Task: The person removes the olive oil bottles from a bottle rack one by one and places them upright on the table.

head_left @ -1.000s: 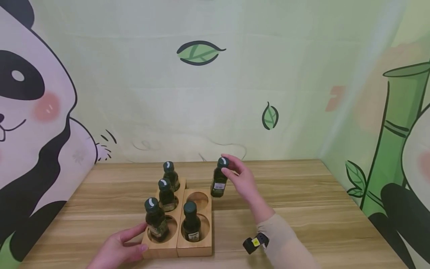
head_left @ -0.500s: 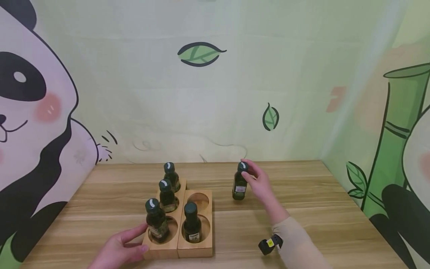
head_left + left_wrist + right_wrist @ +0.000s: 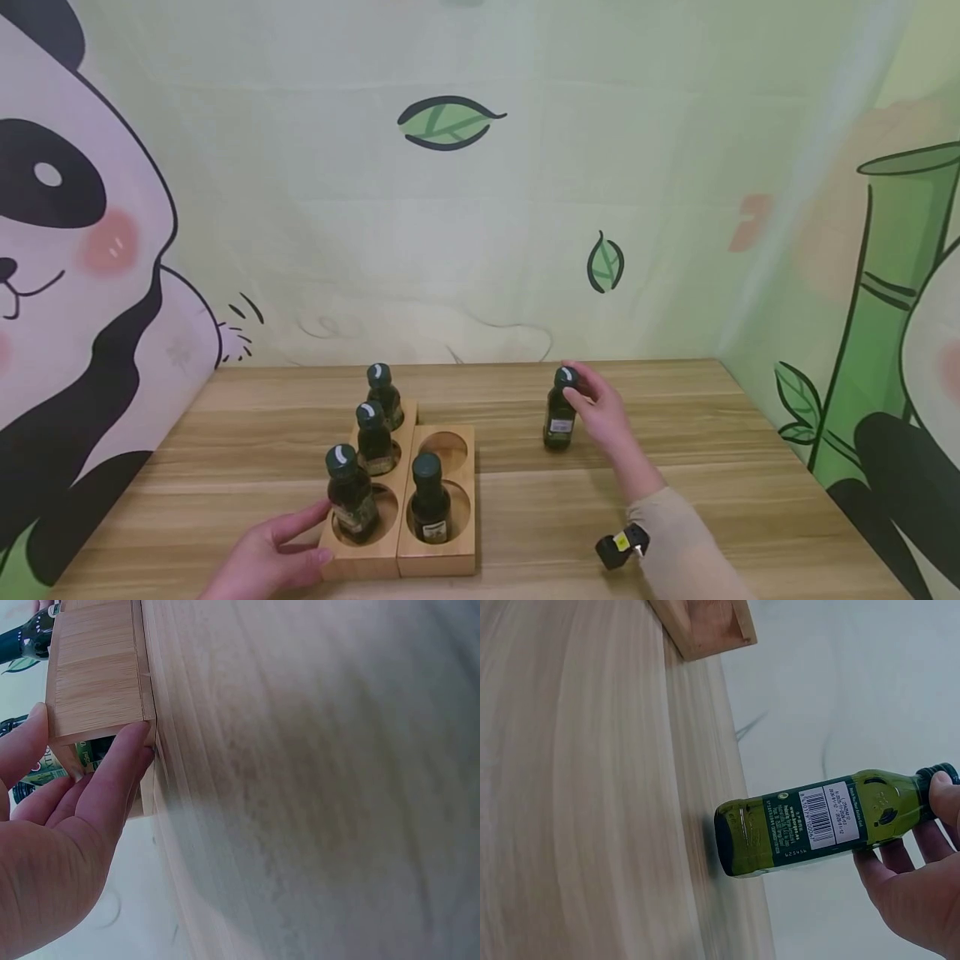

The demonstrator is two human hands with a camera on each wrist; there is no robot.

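In the head view my right hand point(image 3: 603, 412) grips a small green glass olive oil bottle point(image 3: 558, 421) by its dark cap and neck, right of the wooden rack. The right wrist view shows the bottle's barcode label point(image 3: 829, 817); whether its base touches the table I cannot tell. My left hand point(image 3: 266, 554) holds the near left corner of the two-block wooden rack point(image 3: 435, 562), thumb and fingers on either side in the left wrist view. Three similar bottles point(image 3: 352, 500) stand in the left block. Another bottle point(image 3: 430, 504) is in the right block's near hole; its far hole point(image 3: 444, 450) is empty.
The wood-grain table point(image 3: 712, 467) runs back to a printed cloth backdrop point(image 3: 480, 208) with pandas, leaves and bamboo. A small black device with a yellow mark point(image 3: 621, 543) sits at the right wrist.
My right hand has carried its bottle rightward, away from the rack, and slightly nearer. The left hand keeps its hold, and the bottles in the rack have stayed put.
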